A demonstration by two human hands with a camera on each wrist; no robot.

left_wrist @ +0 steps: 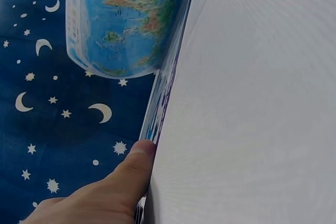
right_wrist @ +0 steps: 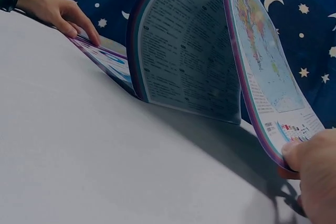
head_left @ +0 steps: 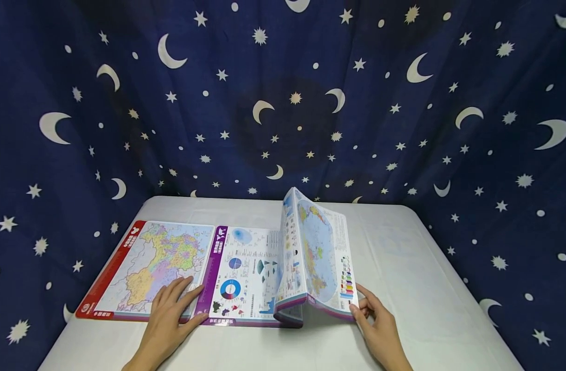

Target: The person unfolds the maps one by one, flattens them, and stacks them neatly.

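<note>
A folding world map sheet (head_left: 243, 247) with a purple border lies partly flat in the head view. Its right part rises in a standing fold, and the raised panel shows a blue world map. My right hand (head_left: 377, 322) pinches the near right corner of that panel between thumb and fingers, above the table. Fingers spread, my left hand (head_left: 167, 319) rests across the flat part's left edge and a red-bordered map (head_left: 167, 268) beside it. In the right wrist view, small printed text covers the underside of the fold (right_wrist: 184, 51).
A white cloth-covered table (head_left: 403, 257) bears both maps and extends to the right of the raised panel. Behind it and along both sides hangs a dark blue curtain (head_left: 301, 118) with moons and stars.
</note>
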